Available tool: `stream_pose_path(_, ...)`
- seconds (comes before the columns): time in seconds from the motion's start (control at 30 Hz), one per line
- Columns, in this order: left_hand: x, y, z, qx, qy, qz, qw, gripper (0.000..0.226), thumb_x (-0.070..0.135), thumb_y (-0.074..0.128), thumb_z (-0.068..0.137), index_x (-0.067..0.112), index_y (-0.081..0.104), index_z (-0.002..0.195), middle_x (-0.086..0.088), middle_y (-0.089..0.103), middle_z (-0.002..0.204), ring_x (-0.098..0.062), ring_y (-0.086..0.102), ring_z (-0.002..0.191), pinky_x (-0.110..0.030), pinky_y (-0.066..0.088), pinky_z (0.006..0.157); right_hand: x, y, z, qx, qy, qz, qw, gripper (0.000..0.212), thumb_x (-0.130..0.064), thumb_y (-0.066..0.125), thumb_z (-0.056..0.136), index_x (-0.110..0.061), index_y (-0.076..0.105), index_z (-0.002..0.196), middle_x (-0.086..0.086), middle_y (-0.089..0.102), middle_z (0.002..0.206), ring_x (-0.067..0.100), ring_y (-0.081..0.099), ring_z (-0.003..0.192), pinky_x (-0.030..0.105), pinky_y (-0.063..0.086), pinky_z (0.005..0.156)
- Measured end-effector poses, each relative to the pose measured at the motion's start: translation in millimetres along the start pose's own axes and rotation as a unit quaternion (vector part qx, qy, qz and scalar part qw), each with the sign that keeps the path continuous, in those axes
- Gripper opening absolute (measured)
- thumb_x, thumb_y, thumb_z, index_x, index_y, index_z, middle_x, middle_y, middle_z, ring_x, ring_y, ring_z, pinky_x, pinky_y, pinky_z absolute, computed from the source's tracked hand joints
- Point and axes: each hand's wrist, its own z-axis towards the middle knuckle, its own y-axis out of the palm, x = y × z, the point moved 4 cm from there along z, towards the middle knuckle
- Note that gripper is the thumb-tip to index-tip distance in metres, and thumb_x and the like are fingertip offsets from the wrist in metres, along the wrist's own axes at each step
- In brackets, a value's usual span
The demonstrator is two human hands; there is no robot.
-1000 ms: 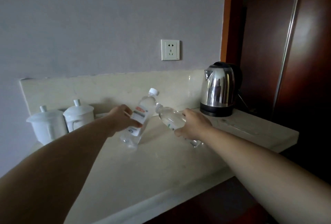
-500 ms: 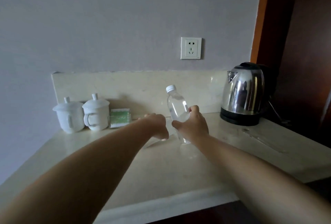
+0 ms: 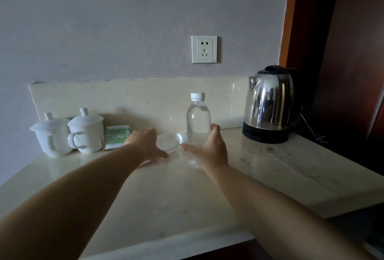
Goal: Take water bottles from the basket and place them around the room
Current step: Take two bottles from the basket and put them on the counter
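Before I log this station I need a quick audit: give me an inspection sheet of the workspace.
surface: pale stone counter, glossy.
job's things: upright water bottle standing; second water bottle on its side beside it.
clutter: two lidded cups and, green packet, steel kettle.
grips: right hand holds upright water bottle; left hand holds second water bottle.
cables: kettle cord at right; wall socket unused.
surroundings: grey wall, dark wood panel at right.

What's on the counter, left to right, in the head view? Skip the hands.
left lidded cup → right lidded cup → green packet → lying bottle → upright bottle → kettle
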Motion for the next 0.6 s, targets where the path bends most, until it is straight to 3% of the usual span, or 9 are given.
stream_pose_path(0.13,-15.0,-1.0,1.9,0.027,-0.007,-0.071,0.997,0.068,0.068,0.072,0.057,0.019,0.056,0.101,-0.004,0.066,0.101,-0.020,0.053,0.079,-0.027,0.037,0.065,3.5,3.4,5.1,0.003,0.013,-0.009,1.000,0.076,-0.048,0.081,0.059,-0.012,0.044,0.115,0.008,0.058,0.112,0.027,0.055,0.105,0.036,0.050,0.084)
stream_pose_path(0.23,-27.4,-6.4,2.2,0.052,-0.039,-0.156,0.986,0.069,0.067,0.071,0.060,0.017,0.060,0.108,-0.002,0.065,0.099,-0.018,0.053,0.079,-0.028,0.039,0.066,8.3,6.9,9.7,0.003,0.026,0.008,1.000,0.066,-0.044,0.084,0.057,-0.013,0.048,0.104,0.008,0.059,0.107,0.027,0.059,0.097,0.037,0.052,0.081)
stream_pose_path(0.3,-34.6,-10.3,1.8,0.074,-0.055,-0.208,0.974,0.058,0.065,0.069,0.065,0.018,0.065,0.098,-0.002,0.066,0.087,-0.022,0.060,0.077,-0.028,0.041,0.062,10.3,8.7,11.8,-0.002,0.041,0.020,0.999,0.060,-0.043,0.082,0.056,-0.021,0.045,0.096,0.003,0.059,0.103,0.023,0.060,0.092,0.035,0.053,0.078)
stream_pose_path(0.37,-40.8,-10.5,0.8,0.082,-0.064,-0.300,0.948,0.047,0.060,0.067,0.071,0.018,0.067,0.092,-0.004,0.067,0.080,-0.025,0.064,0.075,-0.029,0.046,0.061,12.7,10.0,14.7,-0.011,0.062,0.037,0.997,0.056,-0.041,0.080,0.053,-0.023,0.046,0.094,-0.001,0.061,0.097,0.020,0.062,0.087,0.034,0.055,0.076)
stream_pose_path(0.47,-41.2,-5.6,-3.4,0.091,-0.056,-0.466,0.878,0.040,0.052,0.062,0.082,0.015,0.068,0.096,-0.004,0.067,0.082,-0.021,0.062,0.073,-0.027,0.045,0.059,16.3,9.6,20.0,-0.028,0.094,0.073,0.992,0.071,-0.034,0.083,0.054,-0.018,0.048,0.114,0.000,0.065,0.100,0.020,0.064,0.089,0.032,0.055,0.080)
stream_pose_path(0.53,-37.7,-2.6,-6.3,0.110,-0.044,-0.497,0.860,0.040,0.051,0.054,0.087,0.014,0.065,0.099,-0.001,0.065,0.083,-0.015,0.059,0.073,-0.025,0.043,0.059,18.5,8.0,21.8,-0.028,0.110,0.095,0.989,0.077,-0.029,0.083,0.056,-0.016,0.044,0.122,0.001,0.064,0.102,0.019,0.062,0.090,0.028,0.051,0.077)
stream_pose_path(0.6,-38.1,1.4,-8.6,0.128,-0.060,-0.523,0.840,0.037,0.052,0.048,0.090,0.018,0.059,0.097,0.004,0.060,0.080,-0.008,0.055,0.070,-0.023,0.039,0.058,20.2,7.1,21.9,-0.029,0.120,0.116,0.985,0.069,-0.024,0.081,0.057,-0.016,0.046,0.117,0.001,0.065,0.098,0.017,0.063,0.085,0.025,0.048,0.065)
